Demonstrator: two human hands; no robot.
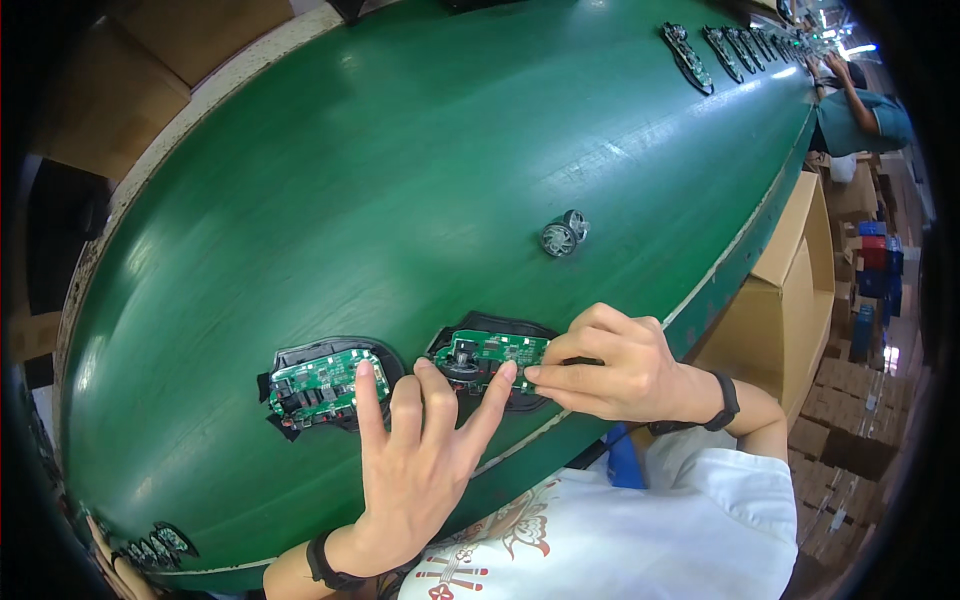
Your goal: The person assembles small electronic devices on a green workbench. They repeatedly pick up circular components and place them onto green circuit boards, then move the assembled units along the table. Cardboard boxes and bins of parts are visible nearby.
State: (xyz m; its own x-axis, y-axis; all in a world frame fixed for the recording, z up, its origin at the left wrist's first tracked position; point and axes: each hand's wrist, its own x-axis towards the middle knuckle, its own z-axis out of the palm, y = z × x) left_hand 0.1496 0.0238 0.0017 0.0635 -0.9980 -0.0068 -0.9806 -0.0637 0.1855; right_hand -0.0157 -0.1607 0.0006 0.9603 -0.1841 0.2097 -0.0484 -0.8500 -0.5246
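Across the green table (400, 200), the left hand (410, 500), fingers apart, and the right hand (625, 370), fingertips together on something I couldn't tell, met at a black shell (482, 320) near the edge, apparently fitting its green board (500, 347), which next called for steady, even seating.

Surroundings of the green worktop (400, 180): cartons, containers and a co-worker.
An open cardboard box (808, 260) stands just beside the worktop's right edge. Large brown cartons (110, 80) sit beyond its upper-left edge. At upper right, the co-worker (868, 122) wears a teal top. Farther right are blue containers (872, 285) and a red container (873, 243), contents indistinct. Stacked cartons (845, 415) occupy the lower right.
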